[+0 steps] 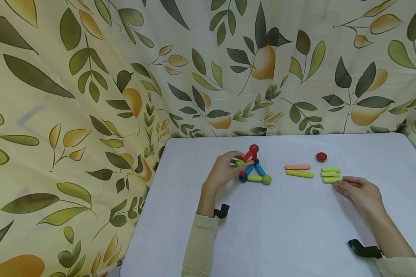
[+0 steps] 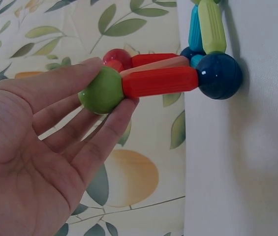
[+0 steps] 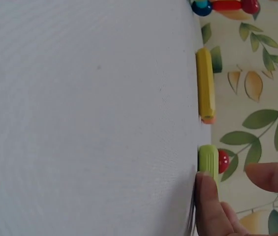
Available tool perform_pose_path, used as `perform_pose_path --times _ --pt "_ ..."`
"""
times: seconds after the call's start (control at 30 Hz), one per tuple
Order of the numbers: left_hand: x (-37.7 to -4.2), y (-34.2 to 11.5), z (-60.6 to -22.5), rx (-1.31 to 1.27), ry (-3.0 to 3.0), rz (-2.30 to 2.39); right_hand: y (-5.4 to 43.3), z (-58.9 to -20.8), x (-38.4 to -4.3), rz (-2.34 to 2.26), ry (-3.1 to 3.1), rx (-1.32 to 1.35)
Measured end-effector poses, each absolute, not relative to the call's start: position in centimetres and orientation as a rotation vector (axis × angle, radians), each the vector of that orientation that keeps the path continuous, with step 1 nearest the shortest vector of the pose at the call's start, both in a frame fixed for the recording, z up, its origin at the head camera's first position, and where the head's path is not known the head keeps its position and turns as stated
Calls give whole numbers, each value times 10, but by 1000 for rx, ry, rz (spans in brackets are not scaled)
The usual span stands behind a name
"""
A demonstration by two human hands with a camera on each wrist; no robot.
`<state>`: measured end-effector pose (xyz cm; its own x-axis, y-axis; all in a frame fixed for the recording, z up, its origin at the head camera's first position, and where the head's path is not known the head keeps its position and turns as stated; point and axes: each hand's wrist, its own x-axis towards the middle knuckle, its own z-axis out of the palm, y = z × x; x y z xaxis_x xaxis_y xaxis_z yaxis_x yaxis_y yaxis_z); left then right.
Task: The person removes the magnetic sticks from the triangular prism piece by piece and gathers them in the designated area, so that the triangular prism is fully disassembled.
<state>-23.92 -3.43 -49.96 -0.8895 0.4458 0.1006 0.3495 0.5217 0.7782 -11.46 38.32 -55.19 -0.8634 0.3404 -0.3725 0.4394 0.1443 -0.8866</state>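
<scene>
My left hand (image 1: 223,171) pinches a green ball (image 2: 103,91) between thumb and fingers. This ball is a corner of a built frame of magnetic sticks and balls. A red stick (image 2: 161,82) runs from it to a dark blue ball (image 2: 220,76) low on the table. Blue sticks (image 1: 260,169), a light green stick (image 1: 254,178), a second green ball (image 1: 266,179) and a red ball (image 1: 254,148) at the top belong to the same frame. At the right, fingertips of my right hand (image 1: 362,194) touch the nearest of three light green sticks (image 1: 331,179), the thumb held apart from it.
Between the frame and the green sticks lie an orange-pink stick (image 1: 297,167) and a yellow stick (image 1: 299,174), side by side. A loose red ball (image 1: 321,157) sits behind the green sticks. The white-covered table (image 1: 263,231) backs onto a leaf-patterned curtain (image 1: 208,77).
</scene>
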Motion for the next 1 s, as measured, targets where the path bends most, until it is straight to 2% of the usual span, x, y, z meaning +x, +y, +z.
perform_pose_path --times 0.4,1.0 --pt "-241 -35 -498 678 2632 1322 367 -531 -122 -1620 2497 830" --pt "-239 -33 -499 672 2611 1335 281 -509 -153 -1597 2723 245"
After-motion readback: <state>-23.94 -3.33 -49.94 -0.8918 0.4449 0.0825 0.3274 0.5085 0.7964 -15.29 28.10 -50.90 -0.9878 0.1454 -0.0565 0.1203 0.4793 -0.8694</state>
